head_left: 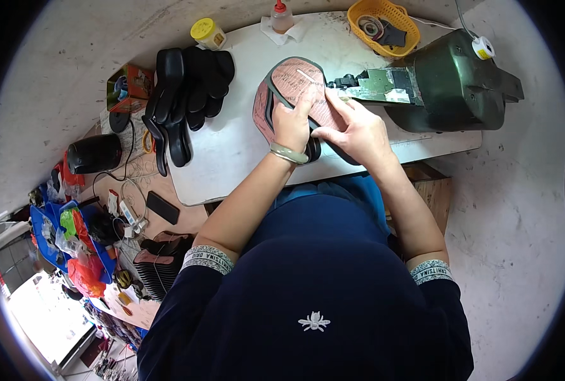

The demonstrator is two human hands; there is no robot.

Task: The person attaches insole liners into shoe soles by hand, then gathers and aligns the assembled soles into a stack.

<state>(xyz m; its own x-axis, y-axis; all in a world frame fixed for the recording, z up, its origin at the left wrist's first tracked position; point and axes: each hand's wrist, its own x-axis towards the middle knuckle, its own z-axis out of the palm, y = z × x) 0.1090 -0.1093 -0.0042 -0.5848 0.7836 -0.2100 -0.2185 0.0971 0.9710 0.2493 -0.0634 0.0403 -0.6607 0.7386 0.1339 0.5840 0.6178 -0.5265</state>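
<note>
Scuffed pale walls (511, 209) curve around a white counter (206, 159), with a tan counter (187, 220) joining it on the left. Farthest left I see a blue tray (39, 223) heaped with plastic bags (86, 274). Next come a rounded black device (94, 153), an orange box (141, 84) and, lying on the tan counter, a black phone (162, 207). On the white counter's left side, padded black shoe pieces (170, 66) overlap in a pile, just below a yellow-lidded jar (209, 35). A red-capped squeeze bottle (282, 20) stands near the far edge. Mid-counter, the left hand (293, 126), with a pale bangle (289, 153) at its wrist, and the right hand (362, 132) work close together, both gripping pink, dark-edged shoe pieces (297, 71) held above the surface. These sit right by the narrow end of a dark green sewing machine (463, 82); I can't tell whether they touch it. Behind that end, a yellow basket (406, 16) holds a tape roll (371, 27).
</note>
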